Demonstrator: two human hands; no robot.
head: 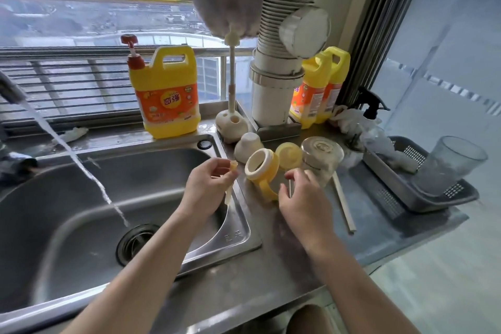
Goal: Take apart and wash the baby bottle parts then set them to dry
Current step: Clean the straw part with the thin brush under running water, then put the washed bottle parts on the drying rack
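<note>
My left hand (pixel 208 187) pinches a small yellow straw piece (pixel 233 166) with a pale tube hanging below it, over the sink's right rim. My right hand (pixel 303 198) holds a thin metal rod (pixel 290 188) upright on the counter. Just behind my hands lie the yellow handled collar ring (pixel 261 171), a yellow cap (pixel 288 155), a white cap (pixel 248 147) and the clear glass bottle (pixel 321 158) standing upside down. A long pale straw (pixel 343 203) lies on the counter to the right.
Water streams from the tap (pixel 10 92) into the steel sink (pixel 235 198) toward the drain (pixel 135 241). A yellow detergent jug (pixel 166 95), a brush in its white stand (pixel 231 122) and a white pipe (pixel 273 89) stand behind. A grey drying basket (pixel 406 187) holds a clear cup (pixel 447 165).
</note>
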